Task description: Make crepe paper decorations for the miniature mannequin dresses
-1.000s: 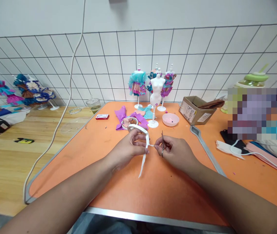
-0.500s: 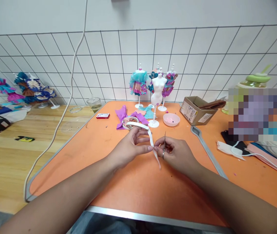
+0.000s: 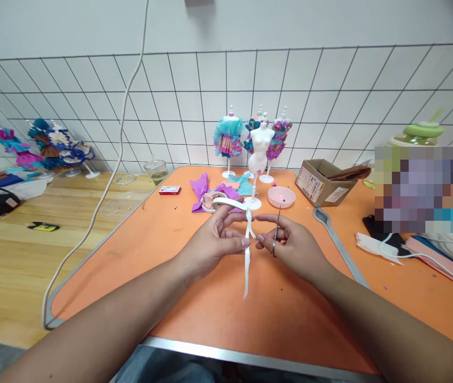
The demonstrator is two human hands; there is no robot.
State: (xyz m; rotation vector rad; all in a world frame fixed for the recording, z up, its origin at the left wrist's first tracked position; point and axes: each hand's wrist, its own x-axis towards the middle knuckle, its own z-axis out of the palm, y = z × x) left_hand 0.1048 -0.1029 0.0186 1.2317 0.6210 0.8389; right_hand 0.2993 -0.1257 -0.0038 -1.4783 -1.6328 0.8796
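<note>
My left hand (image 3: 206, 242) grips a narrow roll of white tape (image 3: 229, 202), its thumb pressing on the loose end. From there a tape strip (image 3: 246, 274) hangs down over the orange table. A short white piece branches off the strip towards my right hand (image 3: 296, 246), whose thumb and fingertips pinch close to its end. That hand also holds small metal scissors (image 3: 277, 230), point upward; the rest of them is hidden by the fingers. Behind the hands stands a bare white mannequin (image 3: 261, 146) on a round base.
Purple fabric (image 3: 199, 187) and a pink bowl (image 3: 281, 197) lie beyond my hands. Dressed mini mannequins (image 3: 228, 135) line the back, with a cardboard box (image 3: 314, 183) right of them. A red-and-white small box (image 3: 170, 190) sits left. A white cable (image 3: 121, 130) hangs at left.
The short white piece now stands apart from the tape strip, and my right hand has moved slightly right and up. The strip hangs longer and straighter below my left thumb.
</note>
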